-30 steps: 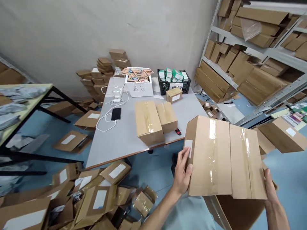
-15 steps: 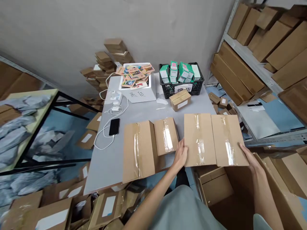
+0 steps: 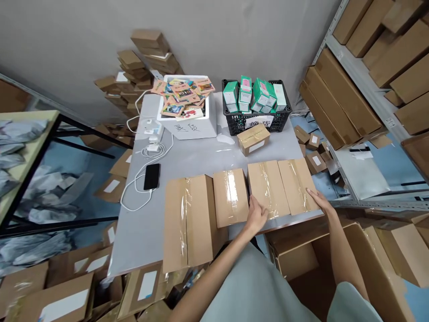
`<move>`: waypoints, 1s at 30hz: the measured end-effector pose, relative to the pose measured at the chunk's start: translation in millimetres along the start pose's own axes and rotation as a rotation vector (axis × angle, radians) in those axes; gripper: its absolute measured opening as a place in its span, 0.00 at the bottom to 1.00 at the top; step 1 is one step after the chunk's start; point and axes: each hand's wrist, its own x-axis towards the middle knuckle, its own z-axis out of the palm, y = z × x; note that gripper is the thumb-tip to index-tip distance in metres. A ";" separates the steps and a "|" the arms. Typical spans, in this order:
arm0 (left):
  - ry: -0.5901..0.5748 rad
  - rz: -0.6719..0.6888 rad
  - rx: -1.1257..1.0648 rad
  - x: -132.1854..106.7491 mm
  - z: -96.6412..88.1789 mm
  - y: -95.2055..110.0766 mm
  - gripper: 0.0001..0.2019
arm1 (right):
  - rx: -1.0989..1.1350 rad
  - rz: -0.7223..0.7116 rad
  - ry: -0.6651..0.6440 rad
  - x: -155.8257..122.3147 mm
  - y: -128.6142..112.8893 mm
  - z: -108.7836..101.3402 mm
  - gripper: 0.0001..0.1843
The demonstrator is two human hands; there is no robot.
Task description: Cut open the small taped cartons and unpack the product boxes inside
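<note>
Two taped cardboard boxes stand side by side at the table's front right, the left one point(image 3: 268, 188) touching the right one point(image 3: 298, 183). My left hand point(image 3: 257, 215) has its fingers curled at the left box's near left edge, partly in the gap beside it. At the far side of the pair, my right hand point(image 3: 320, 200) grips the right box, thumb on top and fingers along its side, mostly hidden. Left of my left hand stand a smaller taped box point(image 3: 231, 197) and a larger taped box point(image 3: 189, 219), close together.
On the grey table point(image 3: 197, 156) are a white bin point(image 3: 197, 129) of colourful packets, a black crate point(image 3: 286, 118) of green-white boxes, a small carton point(image 3: 254, 139), a phone point(image 3: 152, 176) and cables. A large open carton point(image 3: 362, 250) stands below right; shelves point(image 3: 355, 67) hold boxes.
The pair of boxes between my hands has gone down and away from me onto the table, next to the smaller box. Both hands moved with it, and the view has shifted slightly.
</note>
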 end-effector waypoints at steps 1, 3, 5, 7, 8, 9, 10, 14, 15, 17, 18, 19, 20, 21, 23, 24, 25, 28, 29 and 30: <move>-0.015 0.049 0.010 -9.1 -4.8 -1.9 0.51 | -0.029 -0.024 0.027 0.1 -1.2 1.3 0.25; -0.032 0.176 0.054 -27.6 -20.1 -5.4 0.43 | -0.085 -0.065 0.078 0.6 -3.9 3.9 0.21; -0.001 0.278 0.119 -44.1 -41.8 -6.7 0.35 | -0.140 -0.095 0.114 2.1 -7.0 6.7 0.20; 0.088 0.332 0.192 -57.3 -68.2 -5.0 0.30 | -0.196 -0.118 0.138 4.8 -10.6 9.6 0.22; 0.150 0.354 0.226 -62.8 -82.7 -3.7 0.28 | -0.224 -0.130 0.146 6.5 -12.4 11.1 0.23; 0.221 0.380 0.255 -67.7 -98.0 -2.6 0.26 | -0.253 -0.141 0.152 8.3 -14.3 12.6 0.24; 0.295 0.407 0.284 -72.3 -113.7 -2.4 0.25 | -0.282 -0.154 0.159 10.0 -15.9 14.0 0.25; 0.641 0.403 0.397 -90.2 -176.9 -18.4 0.26 | -0.393 -0.209 0.216 14.6 -18.3 17.7 0.35; 0.708 0.359 0.424 -94.9 -190.5 -27.0 0.29 | -0.414 -0.220 0.234 15.0 -17.6 18.2 0.40; 0.765 0.242 0.459 -104.9 -211.7 -47.4 0.36 | -0.468 -0.259 0.303 14.2 -15.7 20.8 0.51; 0.760 0.184 0.467 -110.4 -218.9 -58.1 0.38 | -0.509 -0.309 0.364 12.4 -14.7 23.9 0.56; 0.744 0.137 0.469 -116.4 -223.7 -68.5 0.39 | -0.556 -0.388 0.433 8.9 -14.1 29.3 0.60; 0.724 0.105 0.470 -123.0 -226.5 -78.2 0.39 | -0.605 -0.492 0.499 3.2 -13.7 37.8 0.62; 0.698 0.088 0.473 -130.6 -227.7 -87.0 0.39 | -0.648 -0.611 0.539 -5.3 -13.6 50.0 0.62; 0.618 0.081 0.495 -148.2 -227.2 -101.2 0.40 | -0.717 -0.834 0.469 -31.1 -13.2 86.4 0.56; 0.559 0.080 0.514 -157.8 -226.7 -106.9 0.43 | -0.748 -0.910 0.351 -47.8 -12.2 110.3 0.51; 0.492 0.074 0.536 -167.3 -226.7 -111.8 0.47 | -0.804 -0.965 0.196 -65.8 -10.6 136.9 0.48; 0.314 0.016 0.629 -189.6 -230.7 -124.0 0.63 | -1.072 -1.041 -0.216 -115.3 -1.6 220.4 0.51; 0.281 0.002 0.658 -193.3 -233.3 -127.6 0.64 | -1.162 -1.039 -0.292 -126.4 1.6 244.8 0.55; 0.263 0.000 0.680 -194.9 -236.5 -131.0 0.63 | -1.240 -1.025 -0.328 -133.7 4.1 265.8 0.57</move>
